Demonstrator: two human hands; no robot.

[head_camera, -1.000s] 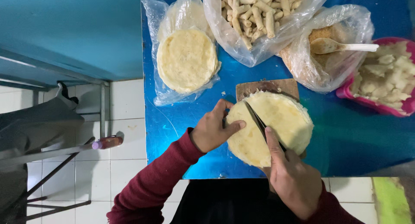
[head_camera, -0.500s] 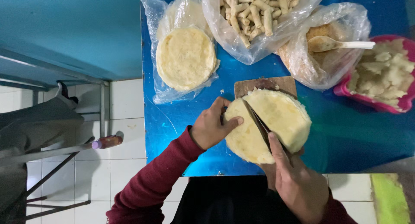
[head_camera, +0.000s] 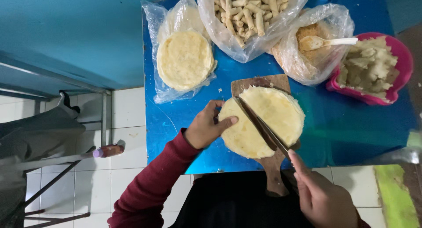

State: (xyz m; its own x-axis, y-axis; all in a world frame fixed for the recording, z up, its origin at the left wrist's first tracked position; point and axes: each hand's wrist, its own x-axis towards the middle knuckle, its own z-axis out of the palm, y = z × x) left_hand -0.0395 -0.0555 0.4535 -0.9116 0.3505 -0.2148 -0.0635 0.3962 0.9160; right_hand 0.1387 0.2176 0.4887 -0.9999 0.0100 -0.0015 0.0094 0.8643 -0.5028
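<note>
A stack of flat rounds (head_camera: pixel 263 122) lies on a cutting board (head_camera: pixel 268 85) at the table's (head_camera: pixel 351 127) near edge; 3 bags line the far side, a bowl (head_camera: pixel 398 85) right.

Three clear plastic bags along the blue table's (head_camera: pixel 184 122) far edge: flat-round bag (head_camera: pixel 165 21), roll bag (head_camera: pixel 228 45), crumb bag (head_camera: pixel 334 19).

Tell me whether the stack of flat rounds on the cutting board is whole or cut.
Cut. The knife has split the stack of flat rounds into two halves, with a gap showing the wooden cutting board.
</note>
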